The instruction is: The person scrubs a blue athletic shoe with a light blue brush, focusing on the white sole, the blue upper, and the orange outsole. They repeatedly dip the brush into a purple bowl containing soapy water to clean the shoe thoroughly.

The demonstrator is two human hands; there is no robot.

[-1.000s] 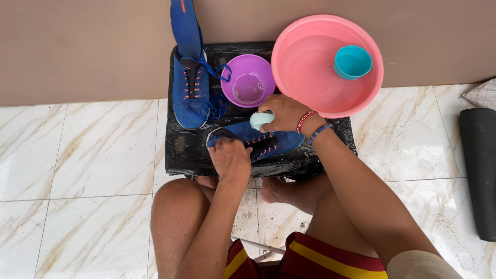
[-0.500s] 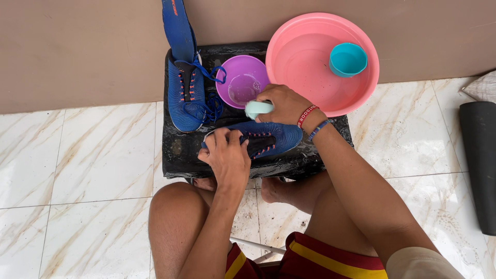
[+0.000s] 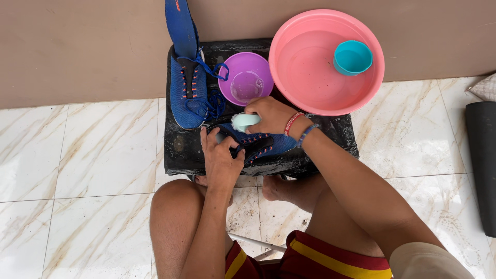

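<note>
Head view shows you seated over a black-wrapped stand (image 3: 178, 150), scrubbing a blue shoe (image 3: 268, 144) that lies across its near edge. Your left hand (image 3: 221, 157) is closed over the shoe's collar end, pinning it down; your right hand (image 3: 268, 114) is wrapped around a pale green brush (image 3: 244, 122), pressed against the shoe's upper side by the laces.

To do this well, keep that left grip firm and low — the wrap looks wet and slick, so the shoe will likely slide if you ease off. Work the brush in short strokes away from your holding fingers, and turn the shoe with the left hand rather than twisting your right wrist round it. The orange-dotted lace area probably traps dirt, so angle the bristles into the eyelets there.

When the brush runs dry, the purple bowl (image 3: 247, 77) sits just behind your right hand with a little foamy liquid in it — dip there. The pink basin (image 3: 305, 93), with a teal cup (image 3: 352, 57) inside, is a short reach further for rinsing. Mind your elbow near its rim. The second shoe (image 3: 188, 93) stands beside the bowl, clear of your strokes.
</note>
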